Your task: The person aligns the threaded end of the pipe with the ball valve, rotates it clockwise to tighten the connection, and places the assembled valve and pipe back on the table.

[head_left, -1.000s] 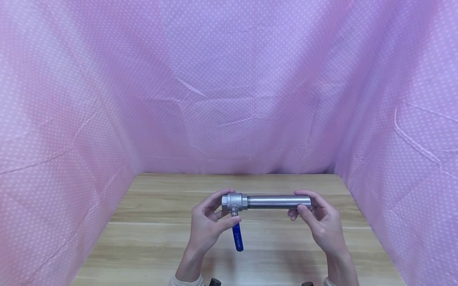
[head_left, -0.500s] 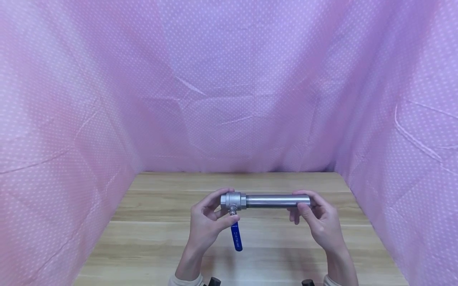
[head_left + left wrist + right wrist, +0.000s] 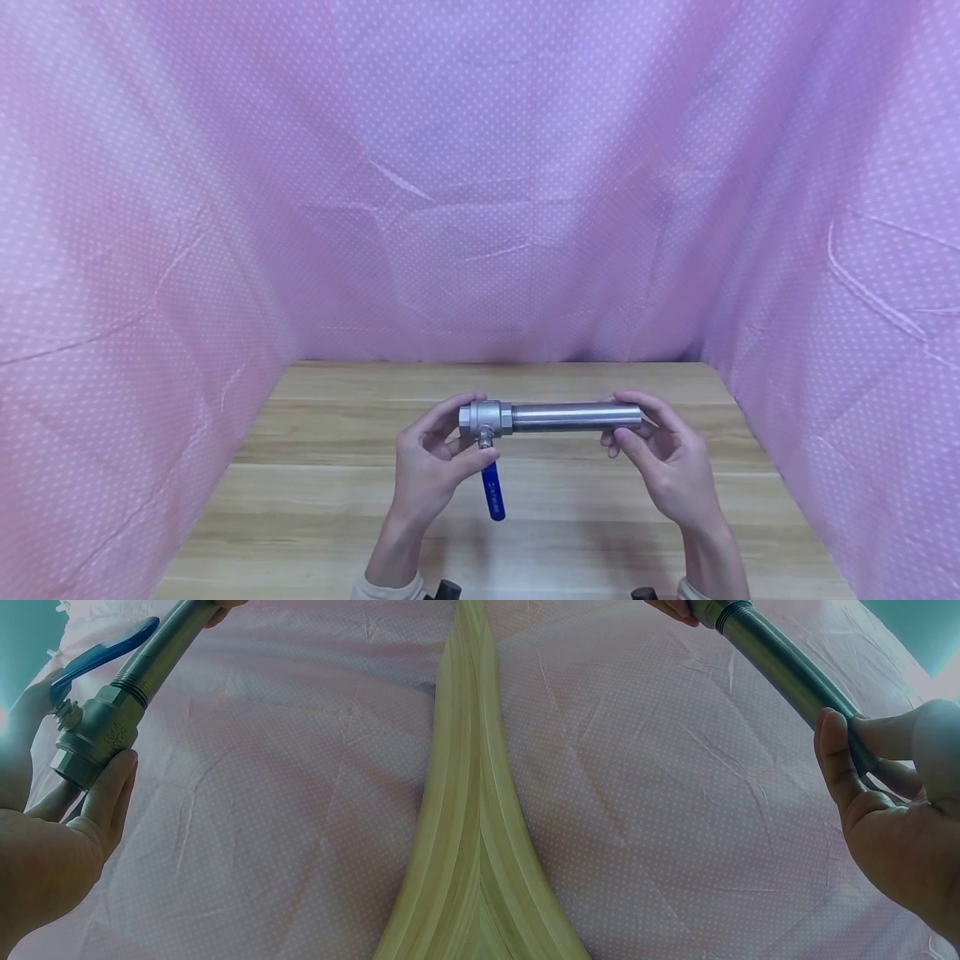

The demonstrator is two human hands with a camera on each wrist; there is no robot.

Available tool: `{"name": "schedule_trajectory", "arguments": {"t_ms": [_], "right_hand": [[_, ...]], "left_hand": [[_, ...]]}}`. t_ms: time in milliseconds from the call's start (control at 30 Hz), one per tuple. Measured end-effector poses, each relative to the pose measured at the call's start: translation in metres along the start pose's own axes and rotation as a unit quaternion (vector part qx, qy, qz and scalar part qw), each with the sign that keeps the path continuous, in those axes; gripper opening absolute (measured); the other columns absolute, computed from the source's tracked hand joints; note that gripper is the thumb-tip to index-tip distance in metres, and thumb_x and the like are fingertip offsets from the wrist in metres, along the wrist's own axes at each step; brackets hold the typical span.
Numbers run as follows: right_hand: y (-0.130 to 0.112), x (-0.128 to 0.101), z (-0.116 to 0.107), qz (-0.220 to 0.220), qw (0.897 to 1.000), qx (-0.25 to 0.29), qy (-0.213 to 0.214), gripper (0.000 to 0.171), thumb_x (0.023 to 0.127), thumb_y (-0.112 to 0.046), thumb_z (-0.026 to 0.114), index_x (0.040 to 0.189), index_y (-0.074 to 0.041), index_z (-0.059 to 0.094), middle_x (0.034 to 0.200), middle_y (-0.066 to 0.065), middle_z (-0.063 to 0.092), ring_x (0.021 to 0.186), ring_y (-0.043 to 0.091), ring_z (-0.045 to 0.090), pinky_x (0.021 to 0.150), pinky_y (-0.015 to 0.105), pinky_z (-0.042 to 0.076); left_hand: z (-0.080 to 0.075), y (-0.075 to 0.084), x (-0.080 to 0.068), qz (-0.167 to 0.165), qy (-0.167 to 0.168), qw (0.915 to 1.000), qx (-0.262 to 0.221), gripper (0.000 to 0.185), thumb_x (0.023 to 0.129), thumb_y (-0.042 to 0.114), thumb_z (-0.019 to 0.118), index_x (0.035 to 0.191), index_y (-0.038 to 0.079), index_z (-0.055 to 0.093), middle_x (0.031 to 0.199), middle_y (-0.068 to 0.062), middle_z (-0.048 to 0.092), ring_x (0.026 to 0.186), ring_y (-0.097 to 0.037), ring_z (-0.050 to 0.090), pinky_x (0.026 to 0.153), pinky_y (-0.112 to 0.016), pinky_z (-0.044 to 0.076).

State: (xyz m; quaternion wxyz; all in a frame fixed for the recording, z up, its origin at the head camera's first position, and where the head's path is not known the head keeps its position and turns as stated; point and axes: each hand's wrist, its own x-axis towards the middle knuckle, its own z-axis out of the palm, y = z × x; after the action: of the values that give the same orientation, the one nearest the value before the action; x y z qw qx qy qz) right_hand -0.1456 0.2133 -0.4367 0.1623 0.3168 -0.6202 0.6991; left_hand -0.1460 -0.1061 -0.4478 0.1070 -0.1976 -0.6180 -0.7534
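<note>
A silver ball valve [image 3: 486,418] with a blue lever handle [image 3: 492,492] is held up above the table by my left hand [image 3: 429,471]. The fingers lie behind its hex end and the thumb rests by the base of the lever. From the valve's right side runs a steel pipe [image 3: 573,417], its threaded end seated in the valve with some threads [image 3: 132,688] showing. My right hand [image 3: 675,471] grips the pipe's far end between thumb and fingers. Valve and pipe lie nearly level in the head view, with the lever pointing toward me.
Below the hands spreads a wood-grain table [image 3: 337,500]. Pink dotted cloth [image 3: 480,183] walls in the back and both sides. Dark objects [image 3: 448,590] show by the wrists at the bottom edge.
Both hands, with the valve and pipe, have shifted slightly left and up. The right fingers and thumb have changed position a little on the pipe's end.
</note>
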Motion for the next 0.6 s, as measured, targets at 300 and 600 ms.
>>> {"name": "schedule_trajectory", "arguments": {"t_ms": [300,600], "right_hand": [[-0.0007,-0.0025,-0.0027,-0.006,0.999,-0.034,0.009,0.046,0.091,0.038,0.055,0.136,0.030,0.053,0.116,-0.001,0.079,0.089,0.012,0.080,0.074,0.021,0.069],[-0.0013,-0.0039,-0.0043,0.002,0.998,-0.054,0.014,0.040,0.092,0.035,0.057,0.132,0.028,0.057,0.107,-0.002,0.081,0.087,0.011,0.079,0.071,0.021,0.068]], "left_hand": [[0.0001,0.0019,0.0001,-0.003,-0.006,1.0000,-0.003,0.069,0.081,-0.013,0.091,0.146,-0.005,0.067,0.151,-0.041,0.062,0.136,-0.017,0.073,0.117,-0.040,0.065],[-0.0001,0.0019,-0.0013,-0.002,-0.007,1.0000,-0.005,0.069,0.081,-0.013,0.091,0.146,-0.006,0.068,0.149,-0.035,0.066,0.135,-0.018,0.073,0.117,-0.041,0.065]]}}
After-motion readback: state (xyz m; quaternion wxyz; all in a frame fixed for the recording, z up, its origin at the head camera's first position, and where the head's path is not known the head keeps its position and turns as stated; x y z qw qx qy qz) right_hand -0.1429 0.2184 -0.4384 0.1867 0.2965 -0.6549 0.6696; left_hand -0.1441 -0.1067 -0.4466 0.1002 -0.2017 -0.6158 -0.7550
